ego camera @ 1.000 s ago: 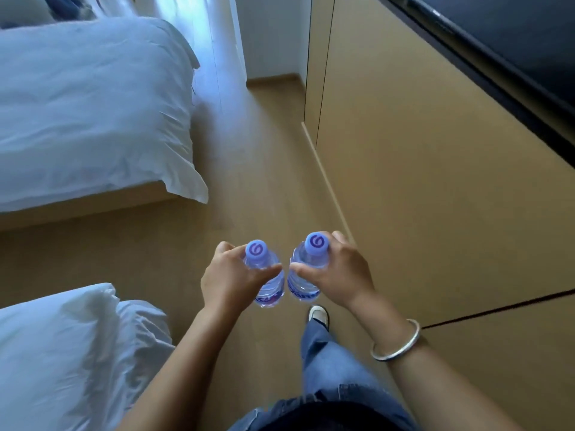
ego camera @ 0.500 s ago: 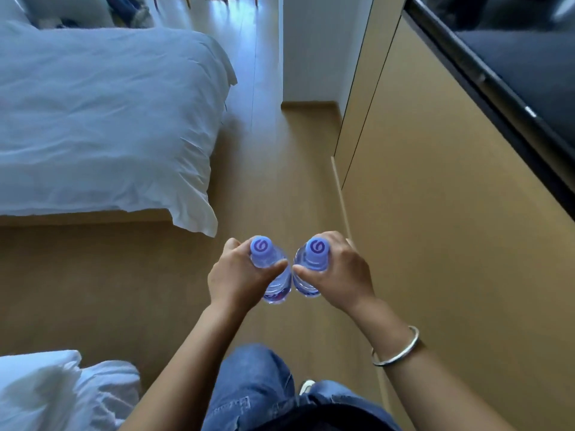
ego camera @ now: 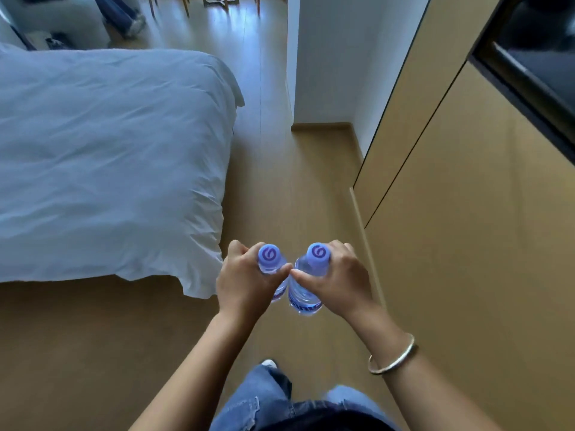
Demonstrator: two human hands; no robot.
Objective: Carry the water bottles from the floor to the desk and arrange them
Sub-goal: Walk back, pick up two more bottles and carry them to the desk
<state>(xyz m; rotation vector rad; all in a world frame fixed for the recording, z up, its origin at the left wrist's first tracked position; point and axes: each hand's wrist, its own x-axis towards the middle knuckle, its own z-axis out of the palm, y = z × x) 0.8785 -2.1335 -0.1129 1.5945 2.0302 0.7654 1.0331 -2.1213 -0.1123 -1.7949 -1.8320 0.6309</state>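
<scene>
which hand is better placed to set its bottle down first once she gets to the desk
Neither clearly. The left hand and right hand each grip an upright bottle, left bottle, right bottle, side by side at equal height. No desk is in view yet.

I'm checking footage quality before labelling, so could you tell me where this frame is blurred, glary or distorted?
Head view: the jeans and shoe at the bottom edge are motion-smeared; both hands and the bottle caps stay fairly sharp; window light glares off the far floor; the wide lens bows the cabinet edges; the whole frame has a cool bluish cast on the bed.
</scene>
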